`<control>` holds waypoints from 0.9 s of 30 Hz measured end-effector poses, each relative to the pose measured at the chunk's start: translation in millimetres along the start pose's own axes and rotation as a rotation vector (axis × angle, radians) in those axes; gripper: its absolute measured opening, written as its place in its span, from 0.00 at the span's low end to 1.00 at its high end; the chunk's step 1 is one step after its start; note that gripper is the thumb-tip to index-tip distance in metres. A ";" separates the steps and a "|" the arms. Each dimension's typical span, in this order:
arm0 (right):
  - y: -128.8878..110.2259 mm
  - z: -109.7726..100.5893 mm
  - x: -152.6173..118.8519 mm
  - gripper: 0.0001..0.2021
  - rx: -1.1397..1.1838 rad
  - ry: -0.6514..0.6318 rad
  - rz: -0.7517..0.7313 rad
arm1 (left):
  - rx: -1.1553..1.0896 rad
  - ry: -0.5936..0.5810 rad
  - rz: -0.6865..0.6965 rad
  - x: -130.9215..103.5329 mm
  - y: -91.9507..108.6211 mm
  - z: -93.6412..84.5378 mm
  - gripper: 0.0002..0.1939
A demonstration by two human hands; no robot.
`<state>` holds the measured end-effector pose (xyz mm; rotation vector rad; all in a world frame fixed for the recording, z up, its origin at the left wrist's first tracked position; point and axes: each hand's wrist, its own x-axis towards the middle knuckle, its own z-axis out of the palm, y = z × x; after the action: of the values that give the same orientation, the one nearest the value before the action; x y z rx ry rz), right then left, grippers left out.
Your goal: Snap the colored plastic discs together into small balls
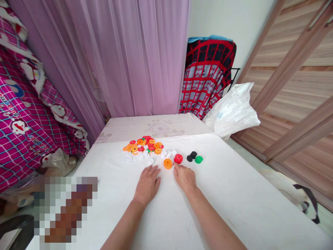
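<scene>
My left hand [147, 184] lies palm down on the white cloth with its fingers spread and nothing in it. My right hand [185, 177] has its fingers curled, the index fingertip at the lower edge of a red crocheted flower [178, 158]. Just left of that flower lies an orange one [168, 164]. A small white piece [151, 161] rests above my left fingertips, and several white pieces [169, 153] form a short row behind the orange flower. To the right are black pieces [193, 155] and a green round piece [199, 159].
A mixed pile of orange, red and white flowers [143, 146] sits on the table [221, 194], back left. A white plastic bag [231, 111] stands at the back right corner. Behind hang a purple curtain [140, 59] and a red patterned cloth [205, 76]. Something pixelated [69, 215] is at the left.
</scene>
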<state>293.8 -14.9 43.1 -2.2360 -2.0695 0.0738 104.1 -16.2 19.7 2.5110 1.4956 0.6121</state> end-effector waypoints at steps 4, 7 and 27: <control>-0.9 -0.3 -0.7 0.18 0.011 -0.003 0.023 | -0.018 0.022 -0.001 -0.3 -0.6 0.9 0.19; 0.1 1.4 -0.9 0.18 0.021 -0.003 0.028 | -0.040 0.068 0.000 0.8 -1.1 -1.3 0.18; 23.2 -27.4 40.8 0.15 0.214 0.230 0.000 | -0.191 0.407 -0.319 22.0 -47.5 -14.1 0.13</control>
<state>322.7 23.0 69.1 -2.0155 -1.8482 0.0339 69.1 25.1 22.5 2.0255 1.8151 1.1918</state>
